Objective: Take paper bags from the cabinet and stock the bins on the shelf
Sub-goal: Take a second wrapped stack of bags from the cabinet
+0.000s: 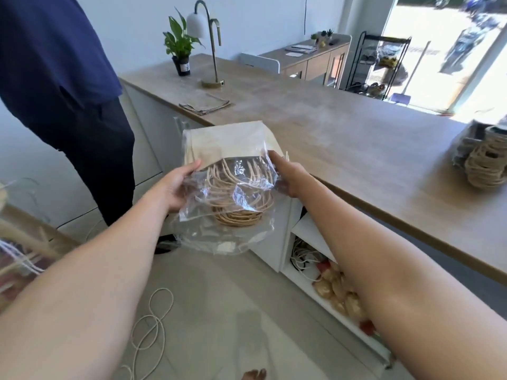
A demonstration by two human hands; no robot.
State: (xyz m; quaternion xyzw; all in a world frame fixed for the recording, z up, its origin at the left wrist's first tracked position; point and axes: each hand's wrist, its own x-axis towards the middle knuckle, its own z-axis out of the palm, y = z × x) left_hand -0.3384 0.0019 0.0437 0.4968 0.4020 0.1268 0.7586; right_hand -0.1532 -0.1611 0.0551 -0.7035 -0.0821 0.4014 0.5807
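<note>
Both hands [175,187] gripping wrapped bags [230,149]

Bare forearms, no sleeves, barefoot

Wooden counter [343,138] with lamp [210,45], plant [179,48], cloth [204,104].

Right hand [285,174] fingers hidden behind plastic wrap [233,198]; bags [230,144] count unreadable through wrap; second bundle [485,160] cut by right edge; bystander [63,86] cropped above torso; cabinet [323,272] contents part-hidden by forearm, blurred
</note>
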